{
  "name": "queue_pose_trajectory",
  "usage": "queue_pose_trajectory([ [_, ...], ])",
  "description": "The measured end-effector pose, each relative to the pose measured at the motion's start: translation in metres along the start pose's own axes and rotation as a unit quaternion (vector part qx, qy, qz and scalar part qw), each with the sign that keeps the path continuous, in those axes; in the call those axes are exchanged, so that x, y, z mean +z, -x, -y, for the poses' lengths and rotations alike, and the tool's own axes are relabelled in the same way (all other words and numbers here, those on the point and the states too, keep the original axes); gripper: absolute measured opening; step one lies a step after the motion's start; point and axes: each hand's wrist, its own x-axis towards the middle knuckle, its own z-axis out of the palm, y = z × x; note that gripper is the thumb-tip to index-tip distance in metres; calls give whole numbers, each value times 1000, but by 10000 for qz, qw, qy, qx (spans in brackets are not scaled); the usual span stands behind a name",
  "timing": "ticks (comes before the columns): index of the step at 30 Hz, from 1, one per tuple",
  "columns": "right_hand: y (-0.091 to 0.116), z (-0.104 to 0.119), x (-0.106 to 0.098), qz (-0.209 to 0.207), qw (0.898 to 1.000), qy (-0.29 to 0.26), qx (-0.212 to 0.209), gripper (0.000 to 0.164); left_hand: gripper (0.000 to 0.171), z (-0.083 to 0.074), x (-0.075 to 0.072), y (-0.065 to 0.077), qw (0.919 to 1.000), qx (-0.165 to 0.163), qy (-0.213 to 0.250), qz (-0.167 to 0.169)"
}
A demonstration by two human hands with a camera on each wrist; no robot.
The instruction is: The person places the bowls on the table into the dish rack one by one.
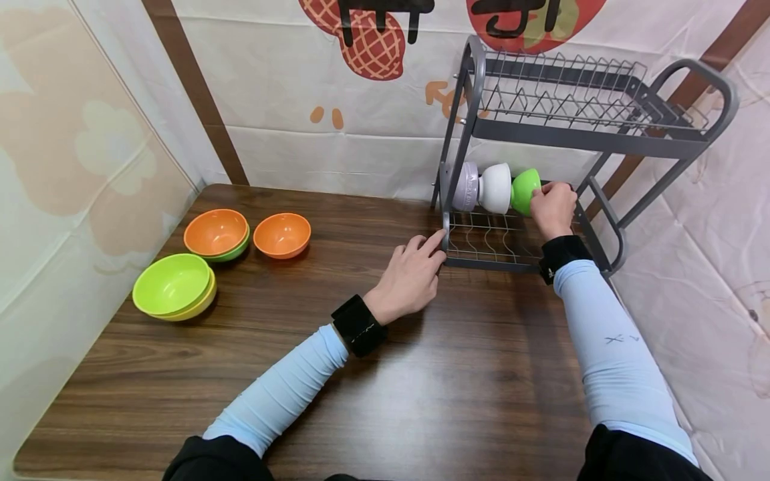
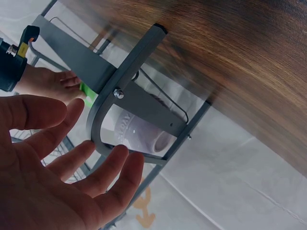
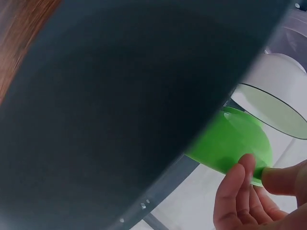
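On the lower shelf of a grey dish rack (image 1: 505, 264), a green bowl (image 1: 525, 190) stands on its side. My right hand (image 1: 555, 208) pinches its rim between thumb and fingers, which the right wrist view shows close up. Left of it are a white bowl (image 1: 496, 189) and a pale lilac bowl (image 1: 466, 187), both on their sides in a row. My left hand (image 1: 409, 275) has its fingers loosely extended, the fingertips at the rack's left front post; the left wrist view shows nothing in its palm.
An orange bowl (image 1: 215, 231) sits in a green one at the table's left, with a lone orange bowl (image 1: 282, 235) beside it. In front, a lime bowl (image 1: 171, 284) rests in a yellow bowl (image 1: 201, 307). The rack's upper wire shelf (image 1: 577, 93) overhangs the lower one.
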Motion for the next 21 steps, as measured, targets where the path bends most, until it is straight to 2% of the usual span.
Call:
queue_pose_trajectory([
  [6,6,-11,4,-163,9986,193,-458,34,29,-1,0,-1,9997,57,-49,215],
  [11,14,-16,8,-489,9962,62,-715,34,34,0,-3,-3,9997,118,-123,145],
  [16,38,-12,13,-945,9897,-265,-1044,34,36,1,-6,-1,9998,88,151,-62],
  [21,75,4,14,-1344,9734,-943,-1601,22,30,6,-12,3,9960,-27,675,-580],
])
